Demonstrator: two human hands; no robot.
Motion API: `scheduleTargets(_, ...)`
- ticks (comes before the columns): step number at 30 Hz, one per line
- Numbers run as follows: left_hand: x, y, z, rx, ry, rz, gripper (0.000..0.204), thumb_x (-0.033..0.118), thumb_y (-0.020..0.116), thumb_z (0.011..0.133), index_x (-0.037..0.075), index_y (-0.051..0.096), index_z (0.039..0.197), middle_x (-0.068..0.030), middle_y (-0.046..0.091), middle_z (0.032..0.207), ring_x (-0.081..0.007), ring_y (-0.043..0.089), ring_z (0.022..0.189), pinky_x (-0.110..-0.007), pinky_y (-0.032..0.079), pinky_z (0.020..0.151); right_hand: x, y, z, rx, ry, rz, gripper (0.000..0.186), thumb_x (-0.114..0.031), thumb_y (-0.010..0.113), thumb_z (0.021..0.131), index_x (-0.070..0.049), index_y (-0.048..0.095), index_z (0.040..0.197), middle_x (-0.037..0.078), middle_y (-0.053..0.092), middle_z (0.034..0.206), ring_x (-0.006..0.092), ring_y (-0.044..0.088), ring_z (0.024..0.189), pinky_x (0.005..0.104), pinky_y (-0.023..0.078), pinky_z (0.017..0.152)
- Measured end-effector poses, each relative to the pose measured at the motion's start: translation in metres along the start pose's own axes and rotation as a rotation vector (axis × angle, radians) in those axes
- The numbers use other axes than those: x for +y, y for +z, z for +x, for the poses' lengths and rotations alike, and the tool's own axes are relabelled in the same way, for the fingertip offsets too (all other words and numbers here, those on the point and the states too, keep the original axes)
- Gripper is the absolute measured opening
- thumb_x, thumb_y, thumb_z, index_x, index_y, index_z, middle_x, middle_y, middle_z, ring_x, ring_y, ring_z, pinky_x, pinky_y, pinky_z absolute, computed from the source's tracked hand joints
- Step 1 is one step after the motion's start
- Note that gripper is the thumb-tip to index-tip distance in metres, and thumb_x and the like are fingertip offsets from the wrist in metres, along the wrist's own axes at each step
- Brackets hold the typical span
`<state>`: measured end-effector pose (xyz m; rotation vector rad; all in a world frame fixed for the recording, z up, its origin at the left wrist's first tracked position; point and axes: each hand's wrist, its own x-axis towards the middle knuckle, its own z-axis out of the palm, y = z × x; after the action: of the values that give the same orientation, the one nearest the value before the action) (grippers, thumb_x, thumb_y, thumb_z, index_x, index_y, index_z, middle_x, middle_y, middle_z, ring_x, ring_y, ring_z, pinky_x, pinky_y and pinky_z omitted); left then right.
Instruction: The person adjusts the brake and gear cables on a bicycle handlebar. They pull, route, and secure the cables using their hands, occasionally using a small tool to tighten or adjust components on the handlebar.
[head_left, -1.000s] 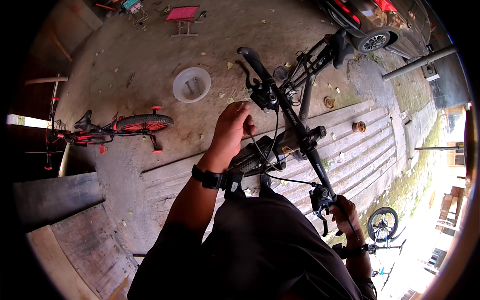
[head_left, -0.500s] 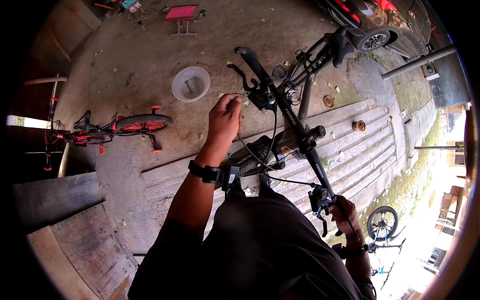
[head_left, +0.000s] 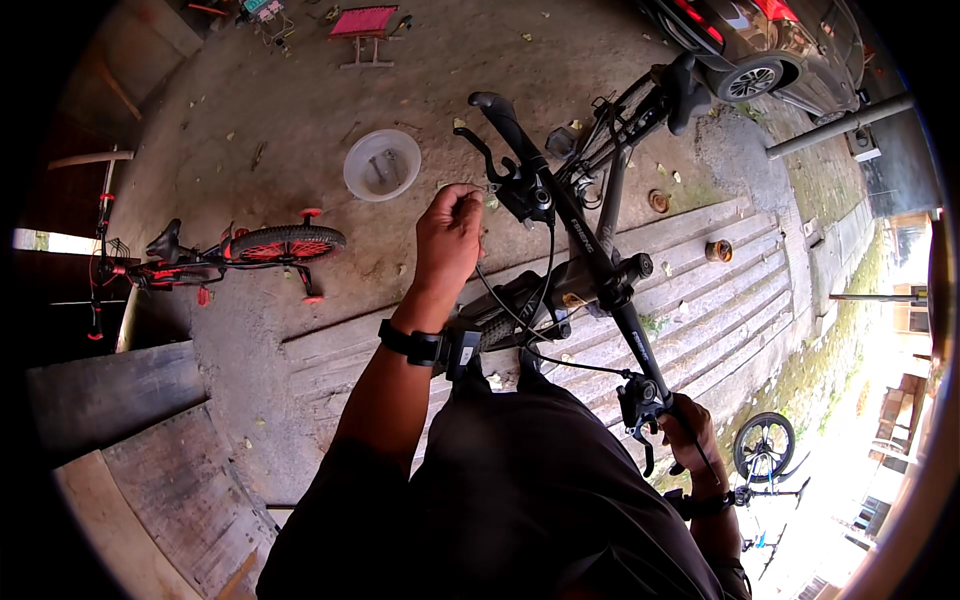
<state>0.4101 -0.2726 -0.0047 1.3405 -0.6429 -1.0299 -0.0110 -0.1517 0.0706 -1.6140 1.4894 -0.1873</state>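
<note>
A black bicycle stands in front of me, its handlebar (head_left: 590, 235) slanting from upper left to lower right. My left hand (head_left: 450, 235) is closed in a pinch beside the left brake lever and shifter (head_left: 525, 192); whatever lies between its fingertips is too small to make out. A black cable (head_left: 500, 305) loops from beside that hand toward the other end of the bar. My right hand (head_left: 692, 432) wraps round the handlebar's right end, next to the right brake lever (head_left: 645, 410). The grip under its fingers is mostly hidden.
A white plastic basin (head_left: 382, 165) stands on the concrete beyond my left hand. A red and black bicycle (head_left: 230, 250) is at the left, a pink folding stool (head_left: 362, 25) farther off. An open tin (head_left: 718, 251) sits right of the frame, a parked car (head_left: 760, 50) behind. Another bicycle (head_left: 765, 447) is lower right.
My left hand has shifted very slightly upward, still pinched. My right hand and the bicycle stay as they were.
</note>
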Motion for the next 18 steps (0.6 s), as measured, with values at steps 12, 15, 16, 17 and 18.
scheduleTargets(12, -0.0033, -0.0004, 0.0057, -0.014, -0.028, -0.094, 0.010, 0.015, 0.058, 0.100, 0.005, 0.061, 0.101, 0.0029, 0.053, 0.069, -0.0051, 0.047, 0.054, -0.022, 0.040, 0.046, -0.0053, -0.0006, 0.0004, -0.001, 0.016, 0.012, 0.023, -0.017, 0.066, 0.088, -0.001, 0.062, 0.104, 0.008, 0.060, 0.064, 0.0189, 0.061, 0.051, 0.0324, 0.047, 0.049)
scheduleTargets(15, -0.0025, -0.0009, 0.0038, -0.013, -0.009, -0.035, 0.009, 0.014, 0.059, 0.100, 0.005, 0.061, 0.100, 0.0029, 0.054, 0.069, -0.0047, 0.048, 0.055, -0.022, 0.040, 0.047, -0.0031, -0.0008, 0.0000, -0.004, 0.019, 0.021, 0.022, -0.017, 0.066, 0.088, -0.001, 0.062, 0.104, 0.008, 0.060, 0.065, 0.0187, 0.061, 0.051, 0.0323, 0.047, 0.049)
scheduleTargets(16, -0.0041, -0.0016, 0.0043, -0.017, -0.001, -0.029, 0.009, 0.014, 0.059, 0.100, 0.005, 0.061, 0.100, 0.0030, 0.054, 0.069, -0.0045, 0.048, 0.055, -0.022, 0.040, 0.047, -0.0031, -0.0010, -0.0001, -0.006, 0.018, 0.024, 0.022, -0.017, 0.066, 0.088, -0.001, 0.061, 0.104, 0.008, 0.060, 0.065, 0.0186, 0.061, 0.051, 0.0323, 0.047, 0.049)
scheduleTargets(17, -0.0047, -0.0019, 0.0047, -0.020, 0.007, -0.022, 0.009, 0.014, 0.059, 0.100, 0.005, 0.061, 0.099, 0.0031, 0.054, 0.069, -0.0044, 0.048, 0.055, -0.021, 0.040, 0.047, -0.0031, -0.0012, 0.0001, -0.007, 0.017, 0.027, 0.022, -0.016, 0.066, 0.088, -0.001, 0.061, 0.104, 0.008, 0.060, 0.065, 0.0186, 0.061, 0.051, 0.0323, 0.047, 0.049)
scheduleTargets(18, -0.0046, -0.0017, 0.0039, -0.015, 0.028, 0.021, 0.008, 0.013, 0.059, 0.099, 0.005, 0.061, 0.099, 0.0033, 0.054, 0.069, -0.0042, 0.049, 0.056, -0.022, 0.040, 0.047, -0.0030, -0.0012, 0.0001, -0.007, 0.017, 0.027, 0.022, -0.016, 0.066, 0.088, -0.001, 0.061, 0.104, 0.008, 0.060, 0.065, 0.0186, 0.061, 0.051, 0.0322, 0.047, 0.049)
